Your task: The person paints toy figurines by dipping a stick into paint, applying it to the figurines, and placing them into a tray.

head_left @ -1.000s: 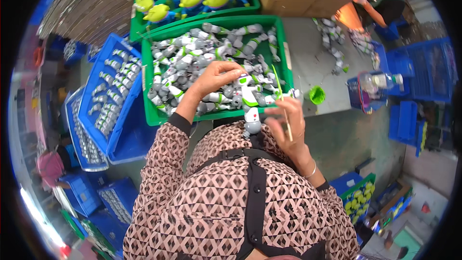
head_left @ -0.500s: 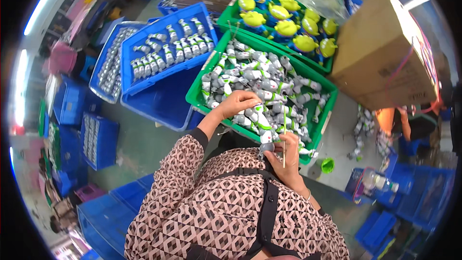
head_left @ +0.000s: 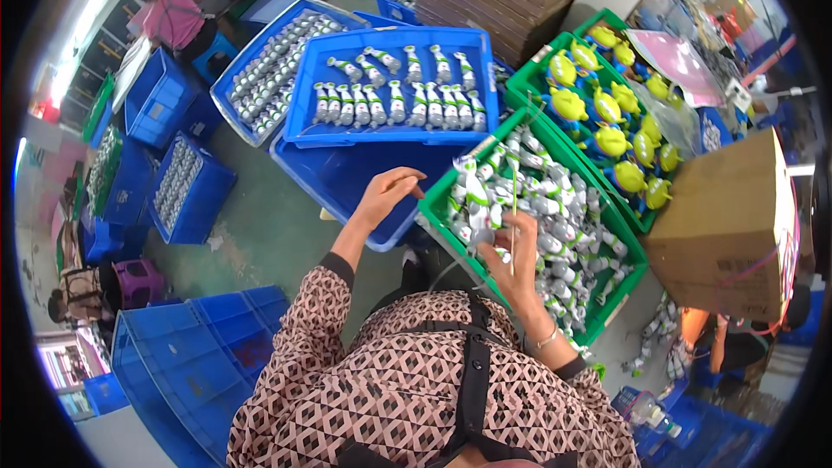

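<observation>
White-and-green toy part (head_left: 473, 187) is being held over the green crate (head_left: 641, 270), left side | its grey base and a thin stick (head_left: 514, 199) are being pinched by the right hand (head_left: 516, 270) | left hand (head_left: 382, 198) is being held loosely curled, nothing visibly gripped | stick is best being angled clear

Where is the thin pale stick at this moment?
In the head view, right of centre, the thin pale stick is in the right hand, beside a white-and-grey toy figure, over the green crate.
</observation>
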Available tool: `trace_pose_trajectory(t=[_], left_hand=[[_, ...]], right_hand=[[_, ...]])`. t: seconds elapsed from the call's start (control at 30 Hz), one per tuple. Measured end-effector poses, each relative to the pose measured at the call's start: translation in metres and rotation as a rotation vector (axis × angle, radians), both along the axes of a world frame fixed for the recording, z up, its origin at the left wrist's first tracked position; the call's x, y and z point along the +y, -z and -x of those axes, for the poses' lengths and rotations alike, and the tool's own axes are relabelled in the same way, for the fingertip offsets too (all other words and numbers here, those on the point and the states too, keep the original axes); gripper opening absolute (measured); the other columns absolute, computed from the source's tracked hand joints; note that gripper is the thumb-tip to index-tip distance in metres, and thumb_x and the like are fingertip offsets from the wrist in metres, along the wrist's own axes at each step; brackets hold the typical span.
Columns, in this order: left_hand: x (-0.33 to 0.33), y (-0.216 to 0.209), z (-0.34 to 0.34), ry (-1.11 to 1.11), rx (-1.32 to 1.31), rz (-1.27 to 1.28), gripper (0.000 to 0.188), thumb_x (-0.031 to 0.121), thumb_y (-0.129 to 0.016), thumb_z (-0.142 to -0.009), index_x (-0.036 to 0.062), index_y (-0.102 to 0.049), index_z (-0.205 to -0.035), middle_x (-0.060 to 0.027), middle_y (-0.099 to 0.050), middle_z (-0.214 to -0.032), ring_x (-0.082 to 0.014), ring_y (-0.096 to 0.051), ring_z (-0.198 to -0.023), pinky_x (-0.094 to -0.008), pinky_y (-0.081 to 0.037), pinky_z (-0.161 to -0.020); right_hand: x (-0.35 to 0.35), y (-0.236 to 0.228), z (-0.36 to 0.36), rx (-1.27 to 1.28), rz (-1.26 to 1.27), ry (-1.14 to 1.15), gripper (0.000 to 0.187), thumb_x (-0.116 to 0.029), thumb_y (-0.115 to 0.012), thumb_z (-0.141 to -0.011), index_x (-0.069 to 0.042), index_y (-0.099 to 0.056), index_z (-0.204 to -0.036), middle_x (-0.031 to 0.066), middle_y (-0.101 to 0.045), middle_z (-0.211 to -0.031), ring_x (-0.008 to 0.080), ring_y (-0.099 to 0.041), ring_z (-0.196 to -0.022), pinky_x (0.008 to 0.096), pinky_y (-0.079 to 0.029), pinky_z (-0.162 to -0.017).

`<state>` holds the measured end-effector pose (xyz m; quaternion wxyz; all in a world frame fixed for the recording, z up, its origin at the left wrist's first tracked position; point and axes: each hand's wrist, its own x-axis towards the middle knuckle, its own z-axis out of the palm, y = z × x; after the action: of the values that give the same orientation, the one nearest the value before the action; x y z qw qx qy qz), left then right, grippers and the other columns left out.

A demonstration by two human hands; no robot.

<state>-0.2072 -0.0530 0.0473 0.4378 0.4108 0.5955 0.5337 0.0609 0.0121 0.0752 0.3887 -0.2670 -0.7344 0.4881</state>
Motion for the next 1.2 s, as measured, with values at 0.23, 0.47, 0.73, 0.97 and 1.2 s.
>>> trace_pose_trajectory(t=[0.23,0.47,0.73,0.97,1.2], left_hand=[[-0.094,0.034,0.081,-0.330,-0.062,0.080,0.025,0.022,-0.056,-0.096,0.0022,-0.065,-0.108,-0.0053,-0.068,-0.085,-0.0115,-0.062,-0.084,-0.0256,-0.045,-0.080],[-0.184,0.052,0.101,-0.605,-0.016,0.214,0.029,0.023,-0.054,-0.096,-0.0006,-0.064,-0.108,-0.0072,-0.068,-0.087,-0.0164,-0.066,-0.086,-0.0280,-0.047,-0.079],[-0.231,0.064,0.089,-0.769,-0.082,0.283,0.028,0.022,-0.053,-0.095,-0.0010,-0.064,-0.108,-0.0081,-0.069,-0.089,-0.0161,-0.066,-0.087,-0.0277,-0.048,-0.079],[-0.241,0.077,0.085,-0.815,-0.086,0.297,0.025,0.018,-0.054,-0.094,-0.0006,-0.064,-0.108,-0.0075,-0.069,-0.090,-0.0153,-0.066,-0.086,-0.0273,-0.049,-0.079],[-0.220,0.082,0.090,-0.770,-0.074,0.245,0.026,0.020,-0.055,-0.095,0.0001,-0.064,-0.108,-0.0080,-0.069,-0.090,-0.0169,-0.066,-0.087,-0.0296,-0.050,-0.080]], right_hand=[[0.089,0.030,0.164,-0.061,-0.286,-0.190,0.056,0.000,-0.072,-0.076,-0.005,-0.042,-0.123,0.0195,-0.044,-0.123,0.0340,-0.059,-0.086,0.0365,-0.053,-0.069],[0.131,0.070,0.309,-0.225,-0.467,-0.458,0.059,-0.005,-0.072,-0.077,-0.009,-0.039,-0.126,0.0174,-0.043,-0.128,0.0377,-0.059,-0.091,0.0425,-0.051,-0.075],[0.133,0.108,0.386,-0.289,-0.617,-0.724,0.054,-0.002,-0.067,-0.078,-0.009,-0.037,-0.122,0.0165,-0.042,-0.130,0.0417,-0.061,-0.088,0.0478,-0.052,-0.074],[0.126,0.145,0.388,-0.405,-0.619,-0.806,0.055,-0.001,-0.066,-0.078,-0.009,-0.035,-0.123,0.0136,-0.041,-0.129,0.0406,-0.062,-0.086,0.0488,-0.052,-0.072],[0.128,0.162,0.373,-0.415,-0.741,-0.689,0.050,-0.005,-0.062,-0.082,-0.008,-0.036,-0.124,0.0136,-0.047,-0.125,0.0376,-0.063,-0.088,0.0464,-0.054,-0.068]])
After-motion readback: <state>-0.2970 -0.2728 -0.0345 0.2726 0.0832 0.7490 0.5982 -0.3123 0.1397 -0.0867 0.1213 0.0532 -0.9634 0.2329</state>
